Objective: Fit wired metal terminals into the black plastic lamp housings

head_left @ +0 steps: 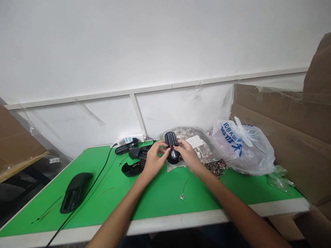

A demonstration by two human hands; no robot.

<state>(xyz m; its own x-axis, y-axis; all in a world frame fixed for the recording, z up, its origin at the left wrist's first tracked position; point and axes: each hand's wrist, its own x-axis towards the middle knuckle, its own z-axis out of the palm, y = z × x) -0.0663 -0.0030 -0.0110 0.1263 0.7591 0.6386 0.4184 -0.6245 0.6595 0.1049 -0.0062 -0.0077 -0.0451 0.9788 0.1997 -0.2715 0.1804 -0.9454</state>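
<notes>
Between my two hands is a glossy black plastic housing [172, 157] with a ribbed upper part, held over the far middle of the green table. My left hand [157, 155] grips its left side, thumb near the middle. On the other side my right hand [188, 155] closes on it, fingers at the edge and thumb close to the left one. A short red wire shows between the thumbs; which hand pinches it I cannot tell. A small metal contact with a thin red wire [182, 196] lies on the table in front of me.
Several similar black housings [133, 168] lie left of my hands, another [76, 193] nearer the left edge beside a black cable [99, 175]. Behind stand a clear bag of metal parts [199, 134], a pile of small contacts [216, 167], a white bag [248, 148] and cardboard [274, 120].
</notes>
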